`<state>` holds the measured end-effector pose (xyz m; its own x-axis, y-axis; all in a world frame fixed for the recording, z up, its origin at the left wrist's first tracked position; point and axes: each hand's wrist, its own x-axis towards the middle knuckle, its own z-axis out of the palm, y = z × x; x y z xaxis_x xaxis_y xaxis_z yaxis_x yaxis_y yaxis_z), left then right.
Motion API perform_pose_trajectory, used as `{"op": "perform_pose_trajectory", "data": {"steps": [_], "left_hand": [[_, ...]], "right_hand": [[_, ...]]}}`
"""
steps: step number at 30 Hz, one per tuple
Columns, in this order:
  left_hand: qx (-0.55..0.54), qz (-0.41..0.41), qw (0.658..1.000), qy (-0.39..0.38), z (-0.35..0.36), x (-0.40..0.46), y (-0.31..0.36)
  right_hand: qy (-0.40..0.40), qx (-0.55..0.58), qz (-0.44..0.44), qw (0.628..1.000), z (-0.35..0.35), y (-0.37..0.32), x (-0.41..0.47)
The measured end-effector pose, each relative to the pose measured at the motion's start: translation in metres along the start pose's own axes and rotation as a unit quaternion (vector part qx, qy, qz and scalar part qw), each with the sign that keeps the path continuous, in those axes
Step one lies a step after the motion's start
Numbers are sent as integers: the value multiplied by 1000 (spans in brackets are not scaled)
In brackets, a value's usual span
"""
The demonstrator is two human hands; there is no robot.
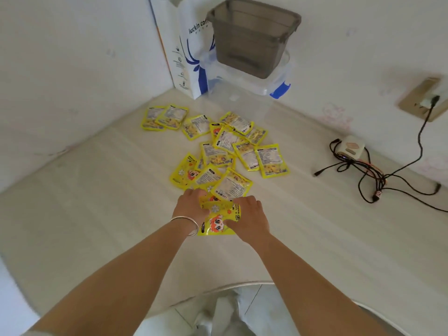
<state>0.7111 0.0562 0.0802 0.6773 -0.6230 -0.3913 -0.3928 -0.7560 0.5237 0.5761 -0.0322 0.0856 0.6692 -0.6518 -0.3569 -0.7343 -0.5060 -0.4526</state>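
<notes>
Several yellow hand-warmer packets [218, 146] lie scattered on a pale table [97, 202], most with the printed back up. At the near end of the pile, both my hands hold a small stack of packets [215, 221] with a cartoon face showing. My left hand [191, 204], a silver bangle on its wrist, grips the stack's left edge. My right hand [249, 214] holds the right side, thumb on the front of the top packet. The packets under my hands are partly hidden.
A grey plastic bin [252, 37] sits on a clear lidded box [274, 81] with blue clips in the far corner, beside a white paper coffee bag [184, 52]. Black cables [368, 170] and a small charger [351, 146] lie at right, under a wall socket [424, 100].
</notes>
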Motion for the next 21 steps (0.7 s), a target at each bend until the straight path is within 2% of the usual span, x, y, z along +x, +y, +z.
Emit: {"op": "perform_pose_trajectory", "data": {"steps": [6, 13, 21], "left_hand": [[8, -30, 998, 55, -9, 32, -1], [120, -22, 992, 15, -11, 50, 4], [247, -38, 968, -23, -16, 67, 19]], "right_hand": [[-55, -100, -34, 993, 1, -7, 39], [-92, -129, -39, 987, 5, -6, 63], [-70, -157, -50, 984, -1, -9, 71]]}}
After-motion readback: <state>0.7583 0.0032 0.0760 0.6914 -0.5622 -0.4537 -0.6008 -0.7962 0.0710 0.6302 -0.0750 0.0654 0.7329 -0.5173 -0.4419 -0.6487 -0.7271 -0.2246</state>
